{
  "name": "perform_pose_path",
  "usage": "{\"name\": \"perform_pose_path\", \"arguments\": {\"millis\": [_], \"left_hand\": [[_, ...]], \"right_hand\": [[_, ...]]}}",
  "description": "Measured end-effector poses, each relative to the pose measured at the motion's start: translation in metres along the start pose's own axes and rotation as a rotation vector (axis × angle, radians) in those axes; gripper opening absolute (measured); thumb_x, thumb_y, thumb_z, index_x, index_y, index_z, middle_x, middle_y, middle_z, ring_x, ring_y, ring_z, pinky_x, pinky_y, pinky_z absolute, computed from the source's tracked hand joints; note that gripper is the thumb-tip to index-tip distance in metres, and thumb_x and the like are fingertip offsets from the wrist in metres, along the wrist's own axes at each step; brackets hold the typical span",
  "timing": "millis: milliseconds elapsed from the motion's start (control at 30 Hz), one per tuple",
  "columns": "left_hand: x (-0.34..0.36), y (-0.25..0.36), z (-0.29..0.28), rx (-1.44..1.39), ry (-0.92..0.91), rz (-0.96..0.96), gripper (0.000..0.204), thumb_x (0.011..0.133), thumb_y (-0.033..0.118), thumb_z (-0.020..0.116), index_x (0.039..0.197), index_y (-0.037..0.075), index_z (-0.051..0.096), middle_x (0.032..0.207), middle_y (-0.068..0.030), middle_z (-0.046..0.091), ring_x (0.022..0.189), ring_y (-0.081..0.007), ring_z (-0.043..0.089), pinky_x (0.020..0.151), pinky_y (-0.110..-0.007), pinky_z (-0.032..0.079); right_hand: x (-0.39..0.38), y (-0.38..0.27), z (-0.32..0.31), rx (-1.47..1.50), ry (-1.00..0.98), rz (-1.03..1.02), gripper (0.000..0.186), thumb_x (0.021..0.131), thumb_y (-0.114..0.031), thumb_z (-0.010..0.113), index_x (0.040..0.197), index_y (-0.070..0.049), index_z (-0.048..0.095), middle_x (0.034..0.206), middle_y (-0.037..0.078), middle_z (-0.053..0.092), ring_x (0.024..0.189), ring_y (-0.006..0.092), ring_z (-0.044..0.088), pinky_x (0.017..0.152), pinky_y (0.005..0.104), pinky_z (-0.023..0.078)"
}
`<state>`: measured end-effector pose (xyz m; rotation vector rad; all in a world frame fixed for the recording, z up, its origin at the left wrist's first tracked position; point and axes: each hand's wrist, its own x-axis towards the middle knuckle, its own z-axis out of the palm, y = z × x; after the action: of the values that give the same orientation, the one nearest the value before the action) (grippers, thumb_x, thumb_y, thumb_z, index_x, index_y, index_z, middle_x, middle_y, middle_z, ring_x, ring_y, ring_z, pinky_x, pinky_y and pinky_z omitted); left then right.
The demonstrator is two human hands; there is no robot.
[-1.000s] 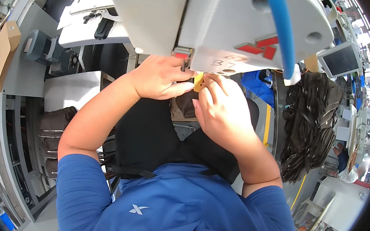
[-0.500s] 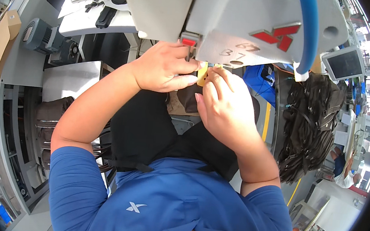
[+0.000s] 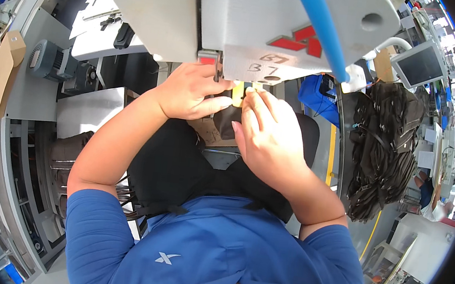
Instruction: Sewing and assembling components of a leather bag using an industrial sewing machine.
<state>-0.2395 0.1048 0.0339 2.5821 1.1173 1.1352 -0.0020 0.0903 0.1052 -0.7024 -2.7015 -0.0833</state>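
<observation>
A large pale grey machine head (image 3: 239, 27), which looks like an industrial sewing machine, hangs over both my hands. Beneath it lies a dark brown piece of fabric (image 3: 226, 124), with a narrow yellow part (image 3: 238, 95) at the work spot. My left hand (image 3: 191, 93) reaches in from the left, its fingers bent and closed at the fabric's edge, thumb beside the yellow part. From the right, my right hand (image 3: 273, 127) presses its closed fingers onto the fabric just right of the yellow part. The machine partly hides the left fingertips.
A blue hose (image 3: 325, 33) runs down the machine head. On the right are a blue bin (image 3: 318, 99), a heap of dark fabric pieces (image 3: 384, 153) and a screen (image 3: 421, 65). A grey motor (image 3: 45, 57) stands at the left. Another person (image 3: 434, 211) is far right.
The machine head appears further left and slightly lower in the picture, as the view has shifted. Both hands remain at the fabric, with a little more of the yellow part showing between them.
</observation>
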Motion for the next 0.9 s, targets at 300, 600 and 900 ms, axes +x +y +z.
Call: {"name": "perform_pose_path", "arguments": {"millis": [300,600,900], "left_hand": [[-0.003,-0.013,-0.005,-0.281,-0.374,-0.540,0.042,0.093,0.021,0.066,0.130,0.003,0.062,0.125,-0.0170,0.067,0.117,-0.0354,0.062,0.101,-0.042,0.048],[-0.016,-0.035,0.008,-0.213,-0.172,-0.301,0.048,0.097,0.040,0.065,0.129,0.005,0.063,0.120,-0.0142,0.068,0.112,-0.0321,0.065,0.096,-0.039,0.051],[-0.019,-0.033,0.007,-0.393,-0.144,-0.318,0.046,0.097,0.028,0.070,0.135,0.004,0.058,0.128,-0.0168,0.065,0.122,-0.0312,0.060,0.103,-0.038,0.046]], "right_hand": [[-0.009,0.005,0.004,0.186,0.094,0.091,0.044,0.077,-0.011,0.076,0.114,0.011,0.065,0.116,0.024,0.066,0.108,0.0362,0.063,0.091,0.0437,0.051],[-0.002,0.006,0.008,0.180,0.093,0.067,0.047,0.079,-0.012,0.075,0.116,0.013,0.063,0.118,0.027,0.065,0.108,0.0364,0.062,0.093,0.0429,0.049],[-0.004,0.004,0.010,0.202,0.099,0.076,0.045,0.079,-0.012,0.073,0.114,0.014,0.063,0.116,0.027,0.063,0.104,0.0354,0.062,0.088,0.0412,0.049]]}}
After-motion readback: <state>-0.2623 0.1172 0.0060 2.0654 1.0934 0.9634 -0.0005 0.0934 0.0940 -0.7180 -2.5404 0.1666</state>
